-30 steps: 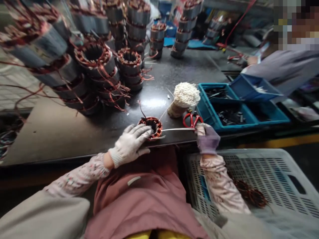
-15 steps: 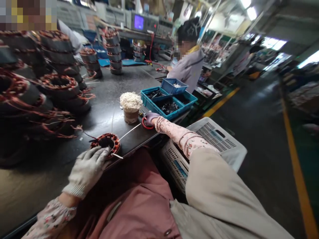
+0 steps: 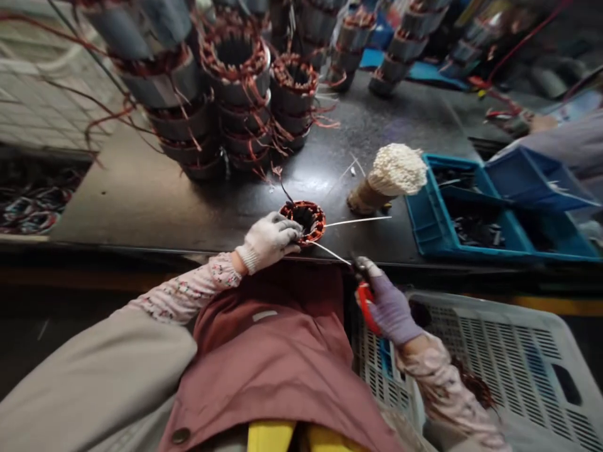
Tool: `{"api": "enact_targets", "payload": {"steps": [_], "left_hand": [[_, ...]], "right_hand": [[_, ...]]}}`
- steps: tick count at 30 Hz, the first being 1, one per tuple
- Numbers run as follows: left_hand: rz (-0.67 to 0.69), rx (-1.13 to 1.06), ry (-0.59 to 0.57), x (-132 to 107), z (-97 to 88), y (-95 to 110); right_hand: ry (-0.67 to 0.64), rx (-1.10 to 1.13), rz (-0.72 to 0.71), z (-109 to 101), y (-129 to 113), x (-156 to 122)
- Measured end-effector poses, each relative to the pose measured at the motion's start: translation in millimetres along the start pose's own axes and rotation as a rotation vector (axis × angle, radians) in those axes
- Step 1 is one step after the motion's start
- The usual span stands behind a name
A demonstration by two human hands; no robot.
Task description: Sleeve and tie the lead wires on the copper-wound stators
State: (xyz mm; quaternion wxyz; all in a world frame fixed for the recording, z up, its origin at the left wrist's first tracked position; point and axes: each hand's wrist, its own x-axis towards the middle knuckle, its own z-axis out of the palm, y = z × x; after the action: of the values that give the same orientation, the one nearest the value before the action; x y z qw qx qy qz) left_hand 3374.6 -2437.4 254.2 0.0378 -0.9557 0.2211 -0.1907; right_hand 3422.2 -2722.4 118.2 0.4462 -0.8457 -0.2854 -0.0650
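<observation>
The right hand (image 3: 389, 307) has drawn back past the desk (image 3: 367, 245) edge, gripping red-handled scissors (image 3: 366, 307), their blades hard to make out. The left hand (image 3: 269, 240) curls over one copper-wound stator (image 3: 315, 225) on the desk, two white strips (image 3: 358, 220) sticking out from it.

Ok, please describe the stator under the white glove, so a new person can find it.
On the dark workbench, below the stacks of copper-wound stators, one stator lies alone at the edge, under the white-gloved left hand. Thin white strips stick out of it.
</observation>
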Motion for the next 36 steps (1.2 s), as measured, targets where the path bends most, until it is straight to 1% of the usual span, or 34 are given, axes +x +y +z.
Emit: {"api": "enact_targets", "payload": {"steps": [1,3,5,9,11,13,16,21,23,25,28,31,33,36], "left_hand": [[-0.009,-0.003,-0.003,0,-0.2,1],[-0.018,-0.003,-0.011,1,-1.7,5],[-0.019,0.001,-0.02,2,-3.5,6],[-0.006,0.008,0.004,2,-4.6,7],[-0.014,0.0,0.007,2,-4.5,6],[-0.028,-0.011,-0.018,2,-4.7,6],[-0.03,-0.031,-0.041,3,-5.5,4],[0.015,-0.044,-0.05,5,-8.7,-1],[0.036,-0.04,-0.05,6,-10.4,-1],[0.046,-0.031,-0.044,6,-11.4,-1],[0.059,-0.025,-0.015,7,-10.3,1],[0.064,-0.027,-0.001,7,-8.4,-2],[0.074,-0.024,-0.056,8,-11.9,-6],[0.078,0.025,-0.195,11,-30.3,-4]], "right_hand": [[-0.02,-0.028,-0.044,10,-11,-2],[-0.04,-0.093,-0.081,24,-30,4],[-0.067,-0.217,-0.093,28,-45,17],[-0.168,-0.427,-0.089,21,-61,39],[-0.217,-0.501,-0.085,16,-66,42],[-0.257,-0.558,-0.074,13,-68,43],[-0.274,-0.551,-0.049,11,-60,39],[-0.159,-0.248,0.051,12,-22,33],[-0.152,-0.172,0.089,15,-14,38],[-0.162,-0.131,0.097,19,-14,46],[-0.192,-0.111,0.109,25,-22,57],[-0.23,-0.088,0.126,29,-21,59],[-0.264,-0.045,0.142,31,-16,58],[-0.29,-0.064,0.178,28,-9,62]]}}
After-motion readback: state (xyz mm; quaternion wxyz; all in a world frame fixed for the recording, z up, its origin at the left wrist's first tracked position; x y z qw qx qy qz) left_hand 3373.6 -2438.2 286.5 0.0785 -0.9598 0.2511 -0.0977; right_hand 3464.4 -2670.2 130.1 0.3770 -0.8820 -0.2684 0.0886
